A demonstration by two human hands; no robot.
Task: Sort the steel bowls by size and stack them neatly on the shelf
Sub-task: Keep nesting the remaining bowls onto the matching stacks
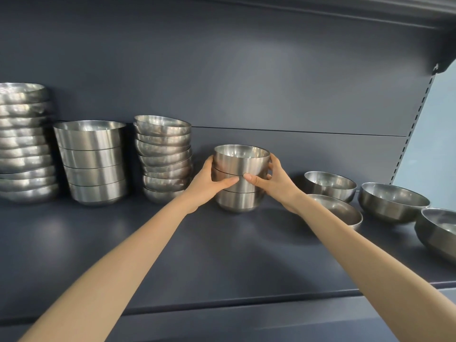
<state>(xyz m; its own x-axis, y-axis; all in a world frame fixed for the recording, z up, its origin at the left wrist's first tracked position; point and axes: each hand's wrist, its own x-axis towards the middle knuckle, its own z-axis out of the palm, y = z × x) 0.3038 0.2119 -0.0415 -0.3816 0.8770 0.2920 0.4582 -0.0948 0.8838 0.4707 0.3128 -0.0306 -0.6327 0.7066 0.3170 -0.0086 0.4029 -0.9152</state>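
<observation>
Small bowl stack (240, 178) clasped between left hand (209, 186) and right hand (276, 186); keep upright; seat rims evenly, clear of loose bowls (330, 183).

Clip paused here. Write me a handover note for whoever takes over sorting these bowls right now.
Hands: left hand and right hand both grip the three-bowl stack at mid shelf.
Done: three stacks stand to its left: wide-bowl stack, straight-sided stack, leaning round-bowl stack.
To do: four loose bowls on the right need sorting; the leaning stack probably needs straightening.
</observation>
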